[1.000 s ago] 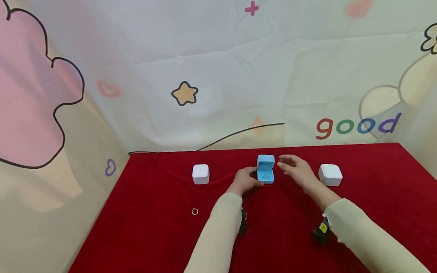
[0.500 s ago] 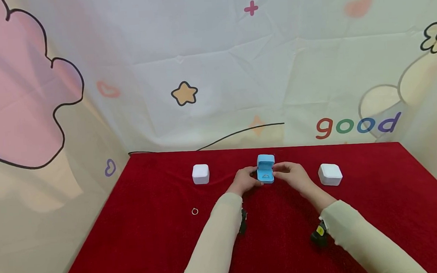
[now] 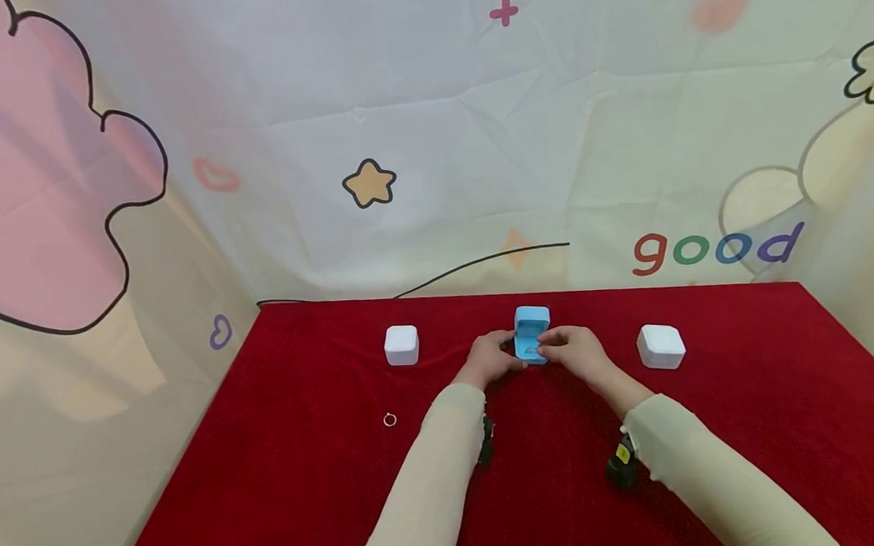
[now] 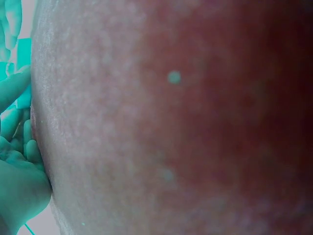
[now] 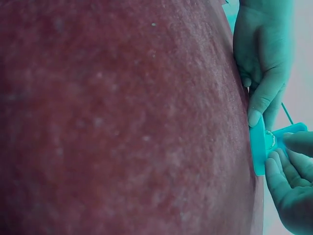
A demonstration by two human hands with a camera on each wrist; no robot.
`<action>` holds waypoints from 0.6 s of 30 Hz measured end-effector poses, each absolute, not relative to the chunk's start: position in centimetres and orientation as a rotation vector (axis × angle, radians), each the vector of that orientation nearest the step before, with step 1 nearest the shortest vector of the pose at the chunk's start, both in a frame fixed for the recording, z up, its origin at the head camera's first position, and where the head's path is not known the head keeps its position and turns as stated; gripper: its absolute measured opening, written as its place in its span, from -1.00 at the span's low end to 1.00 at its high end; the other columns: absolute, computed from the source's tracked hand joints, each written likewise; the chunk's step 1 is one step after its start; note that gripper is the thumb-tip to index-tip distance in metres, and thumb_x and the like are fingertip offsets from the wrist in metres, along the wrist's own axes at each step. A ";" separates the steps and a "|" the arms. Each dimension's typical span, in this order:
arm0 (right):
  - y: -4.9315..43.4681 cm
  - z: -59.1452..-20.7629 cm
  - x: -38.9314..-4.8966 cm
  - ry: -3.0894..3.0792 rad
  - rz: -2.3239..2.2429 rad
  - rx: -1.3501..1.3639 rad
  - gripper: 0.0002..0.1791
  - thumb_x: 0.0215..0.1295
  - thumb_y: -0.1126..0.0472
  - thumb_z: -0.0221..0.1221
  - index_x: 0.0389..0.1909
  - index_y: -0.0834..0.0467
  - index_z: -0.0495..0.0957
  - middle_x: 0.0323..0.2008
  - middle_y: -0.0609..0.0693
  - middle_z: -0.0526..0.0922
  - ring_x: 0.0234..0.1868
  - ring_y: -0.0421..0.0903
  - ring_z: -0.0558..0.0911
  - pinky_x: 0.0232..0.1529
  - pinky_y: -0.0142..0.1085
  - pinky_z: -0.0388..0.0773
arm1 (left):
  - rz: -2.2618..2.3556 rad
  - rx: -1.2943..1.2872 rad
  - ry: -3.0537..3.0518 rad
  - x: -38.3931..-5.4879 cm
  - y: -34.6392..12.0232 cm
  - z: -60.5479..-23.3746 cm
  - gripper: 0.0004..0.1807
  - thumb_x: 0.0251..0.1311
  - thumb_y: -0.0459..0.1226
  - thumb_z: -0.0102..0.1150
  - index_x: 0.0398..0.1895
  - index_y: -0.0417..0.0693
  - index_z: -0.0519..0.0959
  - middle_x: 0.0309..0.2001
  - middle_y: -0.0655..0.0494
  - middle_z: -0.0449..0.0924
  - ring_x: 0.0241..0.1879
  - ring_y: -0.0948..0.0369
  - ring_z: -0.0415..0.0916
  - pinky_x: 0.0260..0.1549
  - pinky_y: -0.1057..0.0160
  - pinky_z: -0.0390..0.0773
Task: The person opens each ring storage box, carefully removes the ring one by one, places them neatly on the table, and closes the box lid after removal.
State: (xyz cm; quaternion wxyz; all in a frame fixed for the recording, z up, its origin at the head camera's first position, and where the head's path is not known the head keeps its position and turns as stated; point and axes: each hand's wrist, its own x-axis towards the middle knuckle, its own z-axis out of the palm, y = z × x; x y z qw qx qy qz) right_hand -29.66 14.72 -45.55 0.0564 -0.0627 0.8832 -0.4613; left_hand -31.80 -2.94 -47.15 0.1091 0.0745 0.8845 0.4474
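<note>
A light-blue ring box (image 3: 533,320) stands with its lid raised near the back of the red cloth. My left hand (image 3: 486,358) holds its left side between thumb and fingers. A small ring (image 5: 271,140) sits in the box's slot, as the right wrist view shows. At the box's right front is my right hand (image 3: 579,353), its thumb and fingertips apart and close to the ring; no pinch on it can be seen. In the left wrist view, the box shows only as a sliver beside the left hand (image 4: 22,188). A second ring (image 3: 389,419) lies on the cloth to the left.
One white box (image 3: 401,345) stands shut at the back left, and another white box (image 3: 661,347) at the right. Red cloth (image 3: 307,481) covers the table. A printed curtain (image 3: 429,140) hangs behind its back edge. Blurred cloth fills most of both wrist views.
My right hand has come in from the right, first to the box's right side, then over its front toward the ring. The left hand and box have stayed in place.
</note>
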 end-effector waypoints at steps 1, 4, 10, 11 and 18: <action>14.7 -45.6 -29.8 2.682 -1.395 -0.181 -0.63 0.42 0.27 0.18 0.12 0.43 0.61 0.10 0.38 0.65 0.00 0.09 0.61 -0.18 -0.42 0.51 | 1.318 0.217 2.599 -31.8 -2.9 -47.1 -0.33 0.23 -0.32 0.39 0.43 -0.17 0.45 0.44 -0.07 0.46 0.46 0.01 0.37 0.43 0.09 0.45; 14.6 -45.6 -30.0 2.706 -1.354 -0.168 -0.63 0.41 0.27 0.19 0.11 0.43 0.62 0.09 0.38 0.66 -0.03 0.10 0.62 -0.21 -0.41 0.51 | 1.308 0.224 2.608 -31.8 -2.9 -47.1 -0.33 0.22 -0.33 0.39 0.42 -0.17 0.46 0.44 -0.07 0.46 0.46 0.02 0.37 0.42 0.09 0.45; 14.5 -45.5 -30.3 2.771 -1.244 -0.156 -0.65 0.37 0.27 0.24 0.07 0.40 0.66 0.05 0.35 0.72 0.01 0.14 0.64 -0.18 -0.36 0.56 | 1.283 0.230 2.621 -31.8 -2.9 -47.0 -0.33 0.24 -0.33 0.38 0.43 -0.17 0.45 0.44 -0.07 0.46 0.45 0.02 0.38 0.42 0.11 0.45; 14.5 -45.4 -30.3 2.777 -1.231 -0.160 -0.65 0.37 0.27 0.24 0.07 0.41 0.66 0.04 0.35 0.73 0.01 0.15 0.64 -0.16 -0.34 0.58 | 1.285 0.226 2.614 -31.7 -2.9 -47.0 -0.33 0.24 -0.33 0.38 0.44 -0.16 0.44 0.45 -0.07 0.45 0.46 0.02 0.37 0.43 0.11 0.45; 14.0 -45.4 -30.3 2.843 -1.153 -0.222 -0.69 0.34 0.31 0.26 0.01 0.42 0.69 -0.03 0.34 0.76 -0.01 0.19 0.69 -0.08 -0.14 0.70 | 1.348 0.224 2.576 -31.5 -3.0 -46.8 -0.34 0.24 -0.36 0.37 0.43 -0.21 0.45 0.44 -0.11 0.45 0.46 -0.02 0.37 0.42 0.03 0.44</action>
